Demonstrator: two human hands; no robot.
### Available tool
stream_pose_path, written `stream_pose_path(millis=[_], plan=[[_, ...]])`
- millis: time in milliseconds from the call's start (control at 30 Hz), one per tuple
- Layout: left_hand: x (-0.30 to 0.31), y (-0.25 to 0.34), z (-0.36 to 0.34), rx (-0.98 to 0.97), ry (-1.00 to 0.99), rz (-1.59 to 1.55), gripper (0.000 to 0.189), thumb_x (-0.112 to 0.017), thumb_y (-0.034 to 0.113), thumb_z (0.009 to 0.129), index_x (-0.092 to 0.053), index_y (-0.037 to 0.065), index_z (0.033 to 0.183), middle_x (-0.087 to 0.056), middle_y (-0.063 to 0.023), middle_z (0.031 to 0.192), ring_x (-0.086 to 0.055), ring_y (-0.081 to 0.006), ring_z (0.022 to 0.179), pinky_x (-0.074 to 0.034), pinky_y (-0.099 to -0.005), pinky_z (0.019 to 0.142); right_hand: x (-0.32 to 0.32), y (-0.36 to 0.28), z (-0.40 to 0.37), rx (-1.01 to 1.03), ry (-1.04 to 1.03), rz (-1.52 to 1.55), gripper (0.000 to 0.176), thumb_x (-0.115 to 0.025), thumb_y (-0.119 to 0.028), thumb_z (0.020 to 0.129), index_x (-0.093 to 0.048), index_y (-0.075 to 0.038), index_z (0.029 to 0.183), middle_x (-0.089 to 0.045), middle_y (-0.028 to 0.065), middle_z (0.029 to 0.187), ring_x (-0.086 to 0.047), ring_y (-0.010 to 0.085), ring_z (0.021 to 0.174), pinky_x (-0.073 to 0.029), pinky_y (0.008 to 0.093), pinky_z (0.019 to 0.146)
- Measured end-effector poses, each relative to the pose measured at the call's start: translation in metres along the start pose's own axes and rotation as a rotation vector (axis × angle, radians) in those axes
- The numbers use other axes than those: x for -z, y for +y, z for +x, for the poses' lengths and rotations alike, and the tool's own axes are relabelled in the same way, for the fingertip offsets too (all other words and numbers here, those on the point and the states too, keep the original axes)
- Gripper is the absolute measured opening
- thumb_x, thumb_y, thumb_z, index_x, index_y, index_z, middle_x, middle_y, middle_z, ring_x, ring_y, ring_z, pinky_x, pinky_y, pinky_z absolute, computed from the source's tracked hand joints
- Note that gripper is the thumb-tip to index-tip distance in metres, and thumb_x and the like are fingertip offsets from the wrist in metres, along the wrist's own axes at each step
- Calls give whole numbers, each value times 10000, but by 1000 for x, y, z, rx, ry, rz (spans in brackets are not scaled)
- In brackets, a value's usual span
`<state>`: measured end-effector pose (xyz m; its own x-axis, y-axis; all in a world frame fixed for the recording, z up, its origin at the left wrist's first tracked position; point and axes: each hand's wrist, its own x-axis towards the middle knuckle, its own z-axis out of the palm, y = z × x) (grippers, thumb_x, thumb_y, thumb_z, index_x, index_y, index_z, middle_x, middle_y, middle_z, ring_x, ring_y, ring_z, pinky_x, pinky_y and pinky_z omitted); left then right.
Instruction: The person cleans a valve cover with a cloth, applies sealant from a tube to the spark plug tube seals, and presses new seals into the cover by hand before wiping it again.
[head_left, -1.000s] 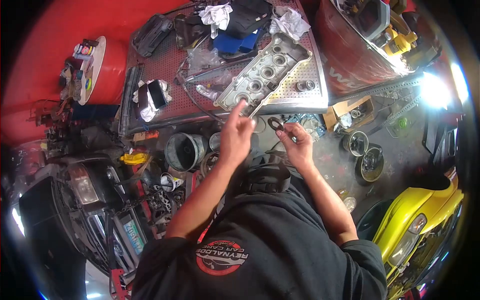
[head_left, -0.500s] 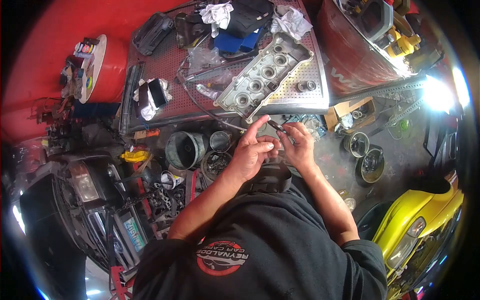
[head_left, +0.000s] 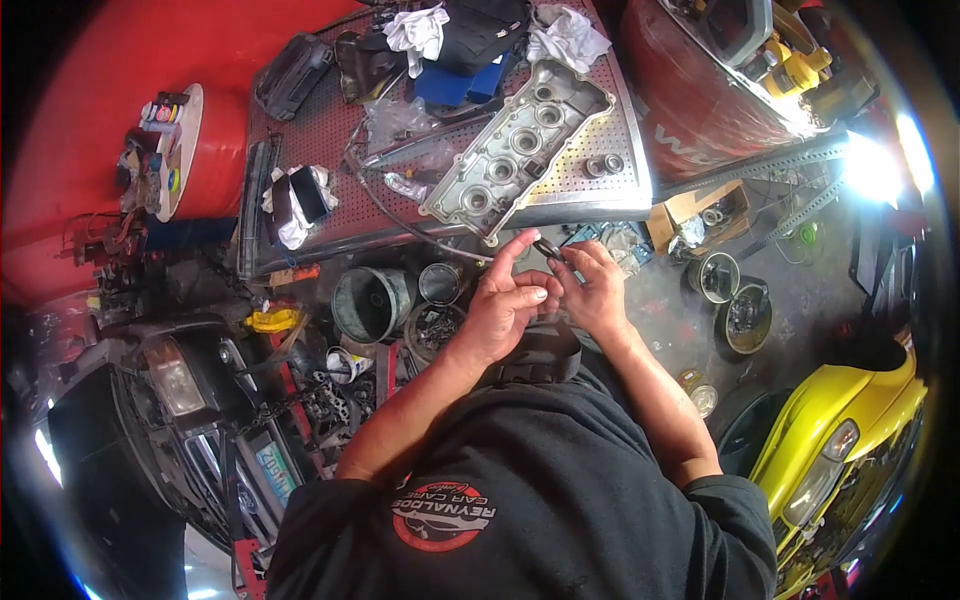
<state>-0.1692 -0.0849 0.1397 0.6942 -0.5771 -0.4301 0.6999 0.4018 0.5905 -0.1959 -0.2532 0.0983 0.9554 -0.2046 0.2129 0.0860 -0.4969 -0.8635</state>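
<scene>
Over the near edge of the table, my right hand [head_left: 595, 285] pinches a small black ring-like part [head_left: 547, 248] between thumb and fingers. My left hand [head_left: 505, 305] is close beside it, index finger stretched out with its tip against the black part. Its thumb stands apart, and some of its other fingers are curled and partly hidden. Just beyond my hands lies a metal engine valve cover [head_left: 510, 163], hollow side up, with a row of round holes. To its right sit small round metal-looking rings [head_left: 603, 165] on the perforated table top [head_left: 325, 130].
White rags [head_left: 568, 38], a phone [head_left: 310, 193] and a dark bag [head_left: 487, 35] lie on the table. Buckets [head_left: 372, 302] and loose parts stand on the floor below. A dark vehicle [head_left: 190, 400] is at left, a yellow one [head_left: 840, 430] at right, and a red drum [head_left: 690, 100] at upper right.
The view has shifted slightly, so the table and valve cover appear a little further left and up. Both hands keep nearly the same pose around the black part.
</scene>
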Motion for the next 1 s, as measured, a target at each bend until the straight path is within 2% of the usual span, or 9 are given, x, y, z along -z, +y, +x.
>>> stream_pose_path(millis=[133, 233, 333, 433, 533, 700, 900, 933, 1000], plan=[[-4, 5, -3, 32, -65, 110, 682, -591, 6, 881, -340, 79, 1511, -654, -113, 1003, -607, -170, 899, -480, -321, 866, -2, 3, 0, -2, 0, 7, 147, -745, -75, 816, -704, 18, 922, -667, 146, 887, -647, 349, 801, -522, 408, 697], [-5, 20, 0, -370, 298, 746, 572, -604, -50, 883, -456, 20, 1430, -641, -48, 1047, -557, -70, 893, -436, -231, 864, -2, 4, 1, -14, 4, -8, 147, -743, -79, 818, -702, 15, 924, -667, 140, 890, -643, 355, 822, -519, 416, 719], [-3, 44, 11, -728, 332, 1370, 690, -642, -86, 810, -453, 84, 1451, -675, -50, 1101, -558, -185, 1043, -447, -341, 946, 0, 2, 5, 31, -45, -66, 160, -743, -73, 807, -701, 7, 939, -668, 131, 919, -635, 351, 867, -514, 421, 753], [-14, 52, 23, -711, 32, 1546, 751, -686, -74, 754, -455, 99, 1448, -690, -46, 1106, -495, -273, 1168, -379, -396, 1041, 4, -6, 11, 121, -107, -150, 196, -747, -67, 789, -699, -3, 968, -669, 126, 964, -629, 341, 911, -510, 417, 782], [-6, 49, 31, -646, 5, 1606, 733, -689, -70, 755, -471, 103, 1433, -695, -46, 1126, -504, -271, 1151, -383, -394, 1036, 6, -11, 16, 134, -96, -113, 243, -761, -61, 773, -700, -16, 1003, -669, 122, 988, -629, 320, 925, -511, 399, 794], [-6, 52, 34, -693, 61, 1457, 709, -689, -72, 759, -481, 91, 1417, -620, -83, 1273, -508, -263, 1236, -420, -368, 1041, 3, -11, 13, -104, -44, 302, 278, -783, -19, 783, -714, -39, 1052, -660, 90, 958, -630, 231, 864, -512, 326, 756], [-32, 54, 10, -779, 379, 1244, 816, -666, -85, 794, -322, 68, 1518, -608, -157, 1269, -574, -219, 1154, -469, -344, 941, -3, -3, 15, 2, 225, 181, 262, -792, 22, 771, -733, -37, 1019, -645, 88, 934, -625, 205, 817, -511, 304, 715], [-24, 45, 9, -628, 272, 887, 846, -647, -52, 850, -206, 78, 1560, -641, -158, 1183, -620, -185, 1039, -478, -319, 864, -2, -4, 16, 12, 230, 169, 270, -794, 26, 766, -733, -38, 1021, -643, 90, 930, -625, 204, 816, -510, 303, 713], [-26, 42, -2, -309, 104, 332, 815, -625, -6, 893, -177, 85, 1568, -664, -173, 1082, -640, -180, 948, -480, -300, 830, 0, -6, 20, 40, 234, 149, 288, -798, 35, 755, -732, -38, 1025, -639, 93, 922, -626, 203, 815, -509, 301, 707]])
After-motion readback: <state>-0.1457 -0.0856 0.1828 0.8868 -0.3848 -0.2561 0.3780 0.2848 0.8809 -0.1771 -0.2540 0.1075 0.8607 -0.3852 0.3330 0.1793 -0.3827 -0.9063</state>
